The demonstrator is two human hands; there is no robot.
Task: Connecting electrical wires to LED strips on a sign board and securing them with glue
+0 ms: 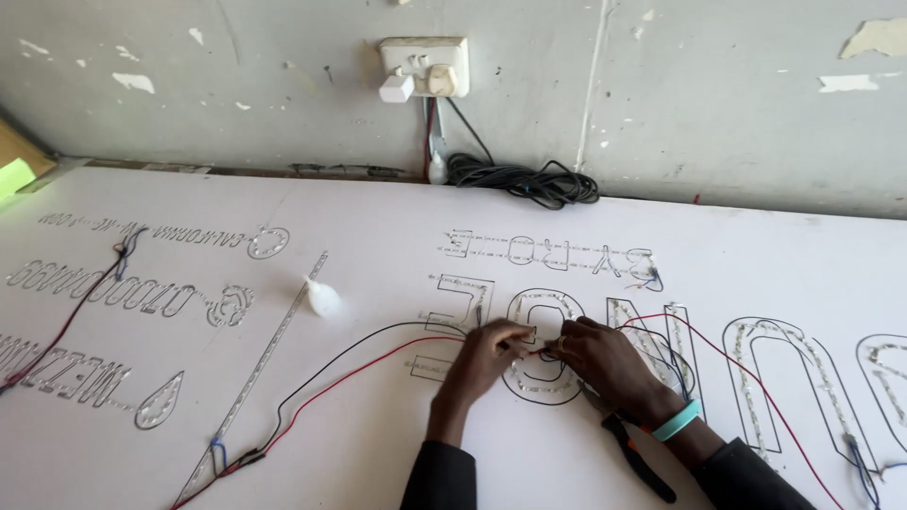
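Fingers of left hand and right hand pinch red wire, running leftward across board.

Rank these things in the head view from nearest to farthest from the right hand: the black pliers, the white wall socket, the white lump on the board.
From the right hand:
1. Black pliers, just below the wrist.
2. White lump, far left on the board.
3. White wall socket, up on the wall.
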